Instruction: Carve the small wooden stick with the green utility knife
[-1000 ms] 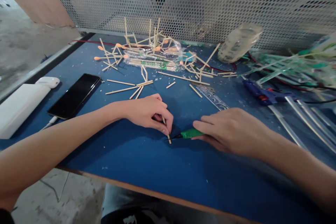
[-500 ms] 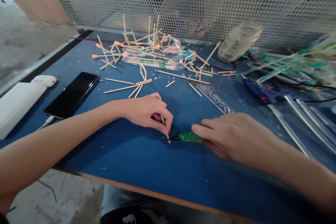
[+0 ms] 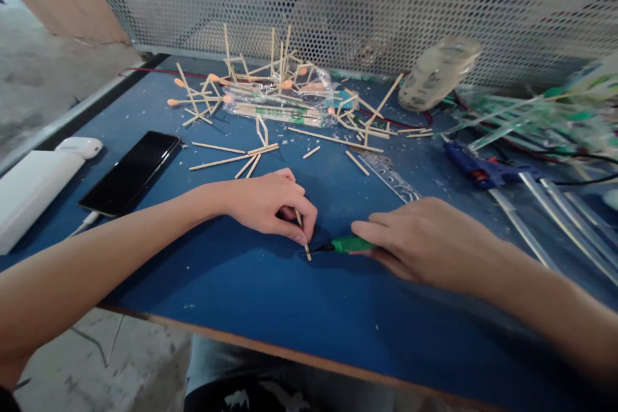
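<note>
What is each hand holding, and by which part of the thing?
The left hand pinches a stick near its lower end, with the tip showing. The right hand grips a cutter by its green handle.

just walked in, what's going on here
The person's left hand pinches a thin stick over the blue tabletop. The right hand grips a green-handled tool, its dark tip at the stick's near end; whether it has cut in is too small to tell. Loose sticks lie beyond the left hand, and a blue glue gun lies off to the right.
</note>
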`<action>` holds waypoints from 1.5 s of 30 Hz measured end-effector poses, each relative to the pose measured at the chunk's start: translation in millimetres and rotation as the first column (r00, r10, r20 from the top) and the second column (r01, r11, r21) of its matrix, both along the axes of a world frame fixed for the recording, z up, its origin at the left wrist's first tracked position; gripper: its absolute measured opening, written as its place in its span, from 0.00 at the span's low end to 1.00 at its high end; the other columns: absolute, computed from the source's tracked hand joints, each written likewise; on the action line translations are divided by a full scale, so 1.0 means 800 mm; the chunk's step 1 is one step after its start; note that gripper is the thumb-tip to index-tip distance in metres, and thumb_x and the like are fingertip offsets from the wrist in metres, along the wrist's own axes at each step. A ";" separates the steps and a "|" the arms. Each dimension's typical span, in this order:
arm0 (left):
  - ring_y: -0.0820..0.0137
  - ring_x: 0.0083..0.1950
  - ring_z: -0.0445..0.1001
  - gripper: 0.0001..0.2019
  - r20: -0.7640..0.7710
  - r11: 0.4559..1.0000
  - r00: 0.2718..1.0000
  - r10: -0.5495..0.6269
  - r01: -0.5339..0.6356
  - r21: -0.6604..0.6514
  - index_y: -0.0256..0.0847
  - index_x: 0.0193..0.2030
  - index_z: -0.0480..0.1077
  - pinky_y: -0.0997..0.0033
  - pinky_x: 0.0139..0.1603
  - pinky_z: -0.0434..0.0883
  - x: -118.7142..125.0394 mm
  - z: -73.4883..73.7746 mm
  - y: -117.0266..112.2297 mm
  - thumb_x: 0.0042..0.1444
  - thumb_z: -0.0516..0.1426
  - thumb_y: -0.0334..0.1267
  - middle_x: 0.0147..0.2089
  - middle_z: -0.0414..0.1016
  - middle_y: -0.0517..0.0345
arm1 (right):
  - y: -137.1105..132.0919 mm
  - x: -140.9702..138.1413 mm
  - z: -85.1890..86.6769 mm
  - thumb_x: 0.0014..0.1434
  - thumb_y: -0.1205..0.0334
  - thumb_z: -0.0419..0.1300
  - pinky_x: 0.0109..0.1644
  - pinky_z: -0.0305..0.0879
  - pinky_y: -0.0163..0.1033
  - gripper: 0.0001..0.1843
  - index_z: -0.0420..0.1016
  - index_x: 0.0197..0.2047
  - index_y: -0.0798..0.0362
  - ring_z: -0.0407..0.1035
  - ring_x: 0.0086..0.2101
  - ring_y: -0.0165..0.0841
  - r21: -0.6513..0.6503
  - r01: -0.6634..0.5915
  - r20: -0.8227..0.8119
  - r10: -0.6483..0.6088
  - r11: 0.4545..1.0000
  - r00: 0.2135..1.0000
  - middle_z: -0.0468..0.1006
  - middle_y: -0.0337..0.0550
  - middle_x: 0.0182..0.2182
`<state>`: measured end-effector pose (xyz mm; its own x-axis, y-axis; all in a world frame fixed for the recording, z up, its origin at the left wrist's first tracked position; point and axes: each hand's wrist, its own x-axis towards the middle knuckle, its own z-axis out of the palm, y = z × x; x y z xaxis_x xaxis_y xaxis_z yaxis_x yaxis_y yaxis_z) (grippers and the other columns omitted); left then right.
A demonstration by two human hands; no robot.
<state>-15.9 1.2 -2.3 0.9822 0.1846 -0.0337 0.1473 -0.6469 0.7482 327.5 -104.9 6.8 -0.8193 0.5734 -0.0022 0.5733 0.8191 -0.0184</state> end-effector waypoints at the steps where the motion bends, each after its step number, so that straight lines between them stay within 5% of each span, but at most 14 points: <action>1: 0.69 0.37 0.77 0.13 0.004 1.000 1.000 0.000 0.000 0.006 0.52 0.47 0.92 0.56 0.66 0.64 0.000 0.000 -0.001 0.84 0.72 0.52 0.34 0.88 0.63 | -0.001 -0.001 -0.001 0.93 0.53 0.54 0.33 0.41 0.48 0.18 0.80 0.49 0.44 0.62 0.21 0.33 -0.007 0.012 0.003 -0.012 1.000 1.000 0.79 0.33 0.27; 7: 0.69 0.36 0.75 0.11 0.014 1.000 1.000 0.007 -0.008 0.020 0.53 0.49 0.94 0.56 0.65 0.64 0.000 0.000 -0.003 0.84 0.72 0.52 0.31 0.83 0.65 | 0.001 -0.001 -0.003 0.94 0.51 0.52 0.33 0.42 0.47 0.20 0.81 0.50 0.44 0.65 0.22 0.34 -0.039 -0.012 0.005 0.012 0.999 1.000 0.81 0.34 0.29; 14: 0.70 0.37 0.76 0.11 0.027 1.000 1.000 -0.001 0.001 -0.003 0.52 0.48 0.92 0.56 0.65 0.60 0.000 0.001 -0.003 0.86 0.71 0.50 0.36 0.90 0.65 | 0.009 0.009 -0.003 0.98 0.45 0.48 0.33 0.47 0.45 0.27 0.79 0.49 0.44 0.75 0.24 0.35 -0.030 -0.064 -0.034 0.063 0.998 0.997 0.84 0.34 0.30; 19: 0.68 0.40 0.79 0.12 0.018 1.000 1.000 -0.014 0.014 -0.004 0.52 0.48 0.90 0.56 0.68 0.59 0.000 0.001 -0.003 0.86 0.70 0.48 0.41 0.95 0.64 | 0.008 0.006 -0.004 0.99 0.46 0.47 0.33 0.45 0.46 0.29 0.81 0.48 0.45 0.69 0.22 0.35 0.102 -0.064 -0.041 0.068 0.993 0.997 0.81 0.34 0.27; 28: 0.68 0.42 0.81 0.11 -0.013 1.000 1.000 -0.016 0.016 0.001 0.53 0.48 0.90 0.57 0.67 0.58 0.001 0.004 -0.004 0.86 0.70 0.47 0.40 0.94 0.66 | 0.006 -0.001 0.001 0.99 0.45 0.38 0.34 0.43 0.47 0.36 0.82 0.48 0.44 0.64 0.22 0.35 0.113 -0.038 0.041 0.033 0.993 0.999 0.80 0.35 0.26; 32: 0.67 0.44 0.82 0.12 -0.032 1.000 0.999 -0.008 0.008 0.006 0.52 0.48 0.90 0.56 0.70 0.61 0.001 0.003 -0.003 0.86 0.69 0.49 0.42 0.96 0.62 | 0.004 -0.001 0.004 0.99 0.44 0.44 0.33 0.44 0.48 0.32 0.82 0.49 0.45 0.67 0.23 0.34 0.127 -0.105 0.027 0.103 0.986 0.994 0.82 0.36 0.28; 45: 0.66 0.43 0.81 0.10 -0.037 1.000 0.999 -0.019 0.018 -0.017 0.54 0.47 0.90 0.56 0.70 0.58 0.003 0.007 -0.003 0.84 0.70 0.48 0.43 0.96 0.65 | 0.000 0.001 0.003 0.98 0.44 0.49 0.32 0.44 0.47 0.28 0.83 0.49 0.43 0.66 0.21 0.34 0.013 -0.008 -0.006 0.008 1.000 1.000 0.82 0.33 0.27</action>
